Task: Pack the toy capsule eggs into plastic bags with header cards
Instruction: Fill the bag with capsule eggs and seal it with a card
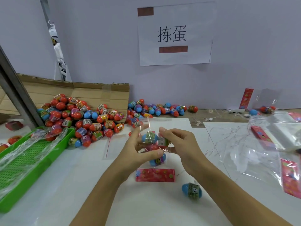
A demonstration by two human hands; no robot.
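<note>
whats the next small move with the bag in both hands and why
Probably let go with the right hand and pick up the loose blue egg near the right forearm. Both hands hold the clear bag with eggs already inside, its red header card hanging low, and that egg lies unpacked.

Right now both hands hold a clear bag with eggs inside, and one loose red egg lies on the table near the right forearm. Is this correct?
One detail is wrong. In the head view, the loose egg near the right forearm is blue, not red. The left hand and right hand do hold the clear bag of eggs.
</note>
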